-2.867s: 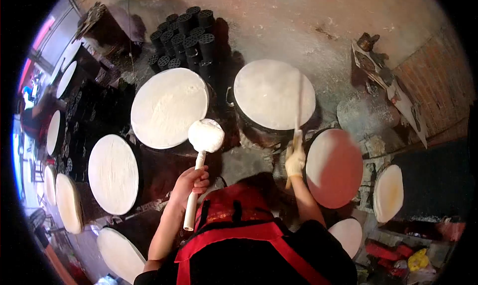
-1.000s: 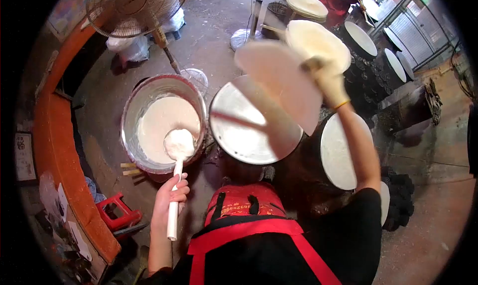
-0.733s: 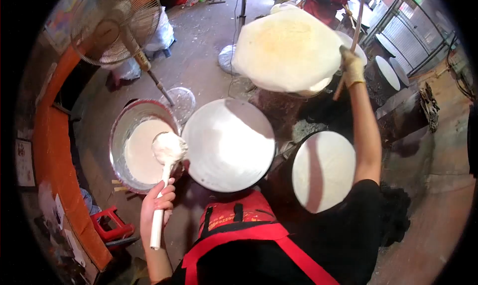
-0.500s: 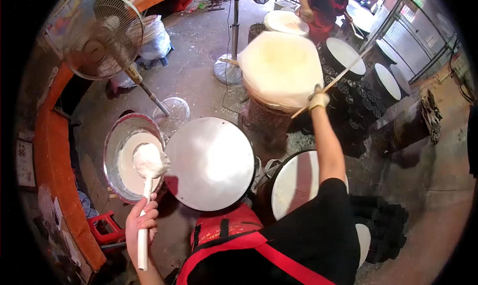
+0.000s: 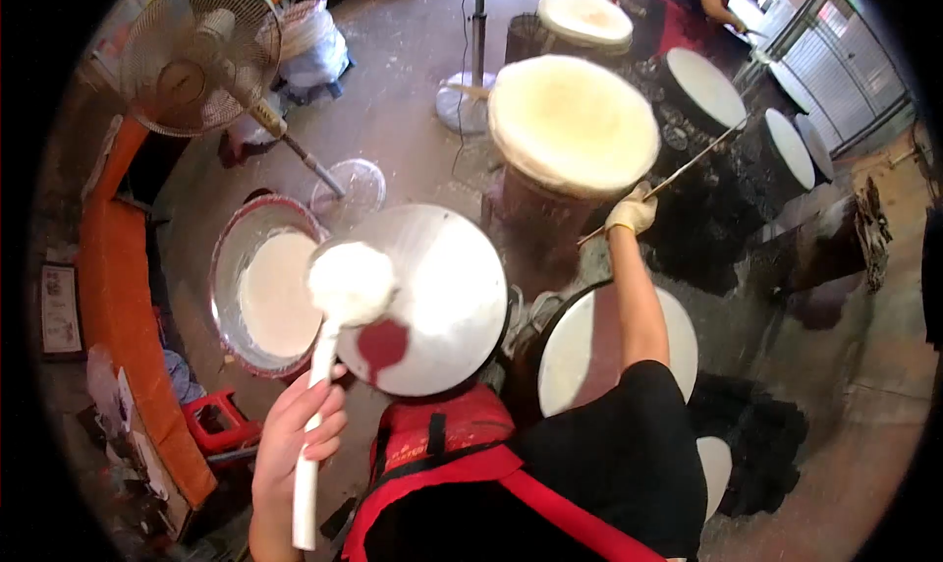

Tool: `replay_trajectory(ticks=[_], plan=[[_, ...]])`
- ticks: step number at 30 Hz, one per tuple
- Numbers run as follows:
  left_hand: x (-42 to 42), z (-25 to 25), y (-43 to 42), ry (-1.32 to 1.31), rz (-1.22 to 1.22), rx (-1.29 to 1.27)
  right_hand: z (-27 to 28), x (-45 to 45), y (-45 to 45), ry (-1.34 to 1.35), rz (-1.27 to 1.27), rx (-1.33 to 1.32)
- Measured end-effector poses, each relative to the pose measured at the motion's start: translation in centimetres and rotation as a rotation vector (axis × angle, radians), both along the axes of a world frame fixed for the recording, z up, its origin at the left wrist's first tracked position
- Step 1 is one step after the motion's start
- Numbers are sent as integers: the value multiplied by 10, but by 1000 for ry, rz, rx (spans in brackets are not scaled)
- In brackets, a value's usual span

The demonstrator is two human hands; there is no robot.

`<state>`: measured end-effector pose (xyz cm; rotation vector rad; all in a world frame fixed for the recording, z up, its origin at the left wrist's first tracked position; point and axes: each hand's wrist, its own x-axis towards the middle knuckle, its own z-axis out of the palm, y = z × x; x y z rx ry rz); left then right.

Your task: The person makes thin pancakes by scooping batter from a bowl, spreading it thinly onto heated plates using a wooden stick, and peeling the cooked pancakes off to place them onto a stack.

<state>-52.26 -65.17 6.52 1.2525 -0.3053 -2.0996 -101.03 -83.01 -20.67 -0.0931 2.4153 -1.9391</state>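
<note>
My left hand [image 5: 312, 420] is closed round the white handle of a ladle [image 5: 351, 283] heaped with pale batter. The ladle hangs over the left part of a bare, shiny round griddle [image 5: 447, 302], beside a pot [image 5: 228, 336] of batter [image 5: 282, 295]. My right hand [image 5: 632, 211], in a pale glove, grips a long thin stick [image 5: 695, 159]. It is at the lower right edge of a stack of round flat sheets [image 5: 575, 125]. Below my right forearm is another griddle covered with a white layer [image 5: 565, 365].
A standing fan [image 5: 201, 56] is at the upper left, near a stuffed plastic bag [image 5: 316, 56]. A red stool [image 5: 222, 422] is at the lower left. More white-topped round griddles [image 5: 705, 88] line the upper right, where another person's arm [image 5: 720, 10] shows. A smaller stack [image 5: 584, 17] stands farther back.
From the row of covered griddles, the view has turned to the pot and stack. A large sheet carried with my right hand and stick now lies on the stack. The ladle has moved from the pot over the griddle.
</note>
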Motion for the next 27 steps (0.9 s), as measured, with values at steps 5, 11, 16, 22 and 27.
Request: replay_trajectory(ticks=[5,11,16,22,27], plan=[[-11,-62,-35,-149,-469,-50,12,99,124,-556,587,-331],[-23,-252,-94,-842,-680,-1289,-14,302,281,-185,603,-11],[-15,-241,-100,-921,-457,-1502,-35,424,356,473,438,743],[25,-194,-120,-996,-310,-1632,-26,468,311,111,477,812],[96,-176,-127,-737,-140,-1410,-15,464,289,-186,603,-8]])
